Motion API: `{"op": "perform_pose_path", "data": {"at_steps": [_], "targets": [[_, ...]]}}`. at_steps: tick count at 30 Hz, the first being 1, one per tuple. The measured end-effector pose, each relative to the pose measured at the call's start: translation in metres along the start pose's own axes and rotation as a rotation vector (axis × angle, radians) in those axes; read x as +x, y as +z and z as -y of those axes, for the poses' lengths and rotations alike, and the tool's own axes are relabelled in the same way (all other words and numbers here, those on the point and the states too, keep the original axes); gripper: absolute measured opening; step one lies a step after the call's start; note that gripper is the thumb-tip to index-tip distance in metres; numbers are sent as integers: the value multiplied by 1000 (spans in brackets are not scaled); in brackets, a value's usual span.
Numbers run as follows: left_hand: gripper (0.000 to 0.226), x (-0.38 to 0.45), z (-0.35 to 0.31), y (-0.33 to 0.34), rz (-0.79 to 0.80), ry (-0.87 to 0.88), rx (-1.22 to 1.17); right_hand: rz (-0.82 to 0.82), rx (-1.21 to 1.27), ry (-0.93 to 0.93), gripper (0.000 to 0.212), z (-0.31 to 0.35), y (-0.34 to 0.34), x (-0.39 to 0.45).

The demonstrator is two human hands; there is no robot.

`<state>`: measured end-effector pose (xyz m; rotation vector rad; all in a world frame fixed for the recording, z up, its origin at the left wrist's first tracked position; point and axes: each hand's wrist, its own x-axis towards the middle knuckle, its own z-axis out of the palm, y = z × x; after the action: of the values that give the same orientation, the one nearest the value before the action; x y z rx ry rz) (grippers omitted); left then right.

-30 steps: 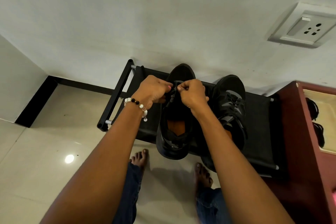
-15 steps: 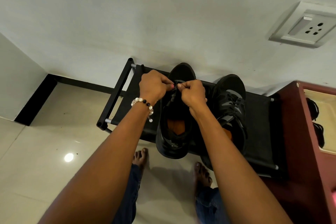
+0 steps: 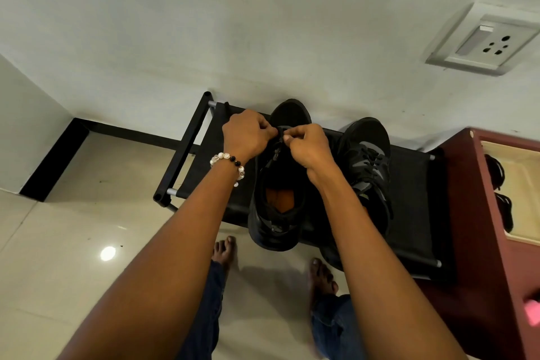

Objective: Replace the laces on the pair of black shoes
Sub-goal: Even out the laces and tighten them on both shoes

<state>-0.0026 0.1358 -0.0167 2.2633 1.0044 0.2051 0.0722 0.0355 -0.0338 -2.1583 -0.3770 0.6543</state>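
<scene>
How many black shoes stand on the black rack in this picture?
2. The left shoe is under both hands, which pinch its lace. The right shoe stands beside it, untouched. Dark items in the red cabinet are unclear.

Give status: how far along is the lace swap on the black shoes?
Done, apparently: the right-side black mesh shoe shows lacing across its front. In hand: left hand and right hand pinch a thin black lace near the toe of the open black shoe. Left: lacing that shoe upward and tying.
</scene>
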Motion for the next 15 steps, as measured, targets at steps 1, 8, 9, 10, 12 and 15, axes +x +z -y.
{"op": "perform_pose_path", "data": {"at_steps": [1, 8, 9, 10, 12, 15], "targets": [[23, 0, 0, 0, 1, -14, 2, 6, -54, -31, 10, 2, -6, -5], [20, -6, 9, 1, 50, -213, -417, -112, -466, -338, 39, -10, -19, -43], [20, -9, 9, 0, 48, -246, -493, -108, -507, -316, 42, -13, -15, -46], [20, -10, 8, -1, 44, -275, -577, -118, -548, -292, 43, -16, -11, -48], [18, -15, 6, -5, 28, -321, -738, -176, -616, -258, 42, -18, -6, -56], [16, -19, 2, -12, -40, -343, -900, -224, -658, -218, 38, -18, -1, -63]]}}
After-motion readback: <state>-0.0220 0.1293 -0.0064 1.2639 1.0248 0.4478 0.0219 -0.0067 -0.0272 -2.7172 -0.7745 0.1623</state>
